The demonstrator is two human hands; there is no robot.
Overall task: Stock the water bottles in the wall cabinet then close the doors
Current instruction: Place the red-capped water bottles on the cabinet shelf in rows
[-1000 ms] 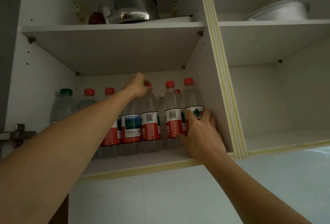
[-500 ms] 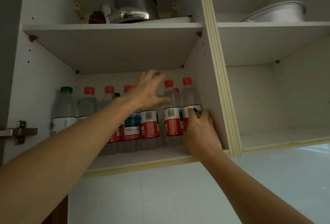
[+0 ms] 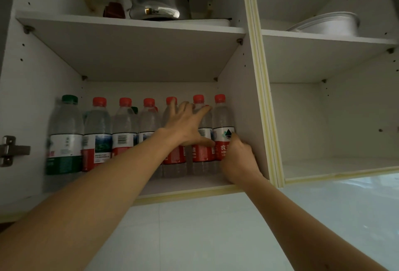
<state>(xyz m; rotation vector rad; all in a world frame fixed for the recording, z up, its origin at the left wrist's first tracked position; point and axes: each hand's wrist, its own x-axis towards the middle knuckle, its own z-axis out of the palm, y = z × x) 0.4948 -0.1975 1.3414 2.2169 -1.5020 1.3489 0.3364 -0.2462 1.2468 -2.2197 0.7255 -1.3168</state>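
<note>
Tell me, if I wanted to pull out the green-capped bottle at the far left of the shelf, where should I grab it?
Probably around its labelled middle, coming straight in from the open front. The green-capped bottle stands upright at the left end of the row, a red-capped bottle close on its right, and the cabinet wall on its left. The front is its freest side, and the straight label band gives fingers a firm wrap.

1. The single head view looks up from below into the open wall cabinet [image 3: 254,89].
2. It sits close: both forearms reach in from the bottom edge.
</note>
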